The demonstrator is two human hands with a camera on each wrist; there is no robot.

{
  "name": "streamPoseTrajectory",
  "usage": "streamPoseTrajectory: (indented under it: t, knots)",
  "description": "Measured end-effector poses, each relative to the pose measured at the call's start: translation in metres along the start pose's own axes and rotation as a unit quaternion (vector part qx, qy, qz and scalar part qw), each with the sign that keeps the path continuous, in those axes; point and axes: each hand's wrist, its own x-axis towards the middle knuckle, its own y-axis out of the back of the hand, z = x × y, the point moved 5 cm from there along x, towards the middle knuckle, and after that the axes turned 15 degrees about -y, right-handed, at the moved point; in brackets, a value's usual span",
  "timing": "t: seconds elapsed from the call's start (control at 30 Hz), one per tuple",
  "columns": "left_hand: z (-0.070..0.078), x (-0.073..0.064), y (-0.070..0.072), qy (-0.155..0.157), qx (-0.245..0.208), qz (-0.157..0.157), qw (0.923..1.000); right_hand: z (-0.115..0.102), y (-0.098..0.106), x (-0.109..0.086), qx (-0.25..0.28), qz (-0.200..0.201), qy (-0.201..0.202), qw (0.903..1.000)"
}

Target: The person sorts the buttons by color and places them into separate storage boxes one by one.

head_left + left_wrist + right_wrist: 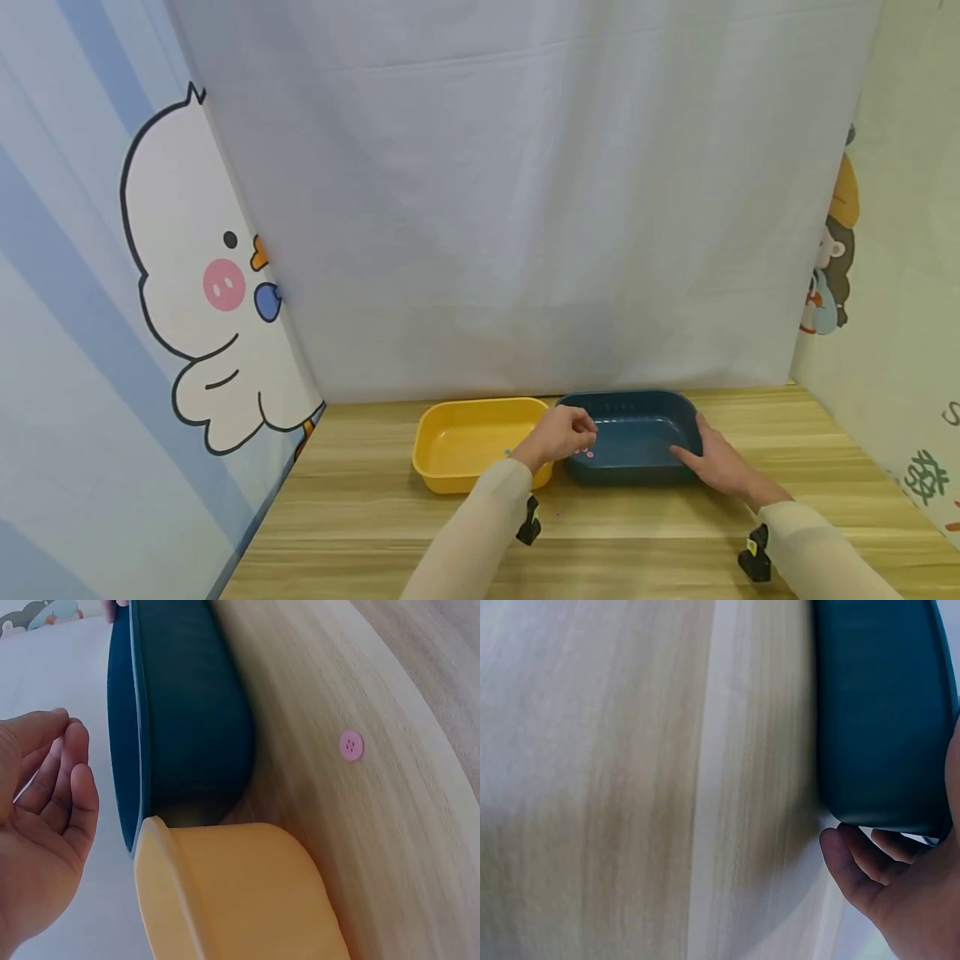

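Observation:
My left hand (562, 432) hovers over the left part of a dark blue plastic basin (626, 477). In the left wrist view its fingers curl inward and the thumb tip meets the index finger; I cannot tell whether something small is pinched there. Beneath that hand, small pink buttons (589, 455) lie in the blue basin. My right hand (723, 462) holds the basin's right end, thumb over the rim and fingers along the outer wall. The left forearm crosses a yellow basin (442, 483), which has a small blue piece (507, 452) inside.
A loose pink four-hole button (352, 745) lies on the wooden table (337, 517) in front of the basins. The two basins stand side by side near a grey-white curtain (487, 250) at the back. Printed panels border the table left and right.

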Motion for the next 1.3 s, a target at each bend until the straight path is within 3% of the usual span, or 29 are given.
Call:
streamPoseTrajectory:
  t: [0.6,0.83,1.3]
  knots:
    - [-0.015,0.007,-0.018,0.051,-0.033,0.068,0.9958,0.002,-0.001,0.000,-0.003,0.001,-0.003,1.0000]
    - [-0.019,0.010,-0.021,0.040,-0.009,0.067,0.9969,0.002,-0.002,0.001,-0.006,0.006,-0.004,1.0000]
    - [-0.021,0.014,-0.023,0.047,-0.038,0.070,0.9957,0.004,-0.001,0.001,0.001,0.001,-0.005,1.0000]
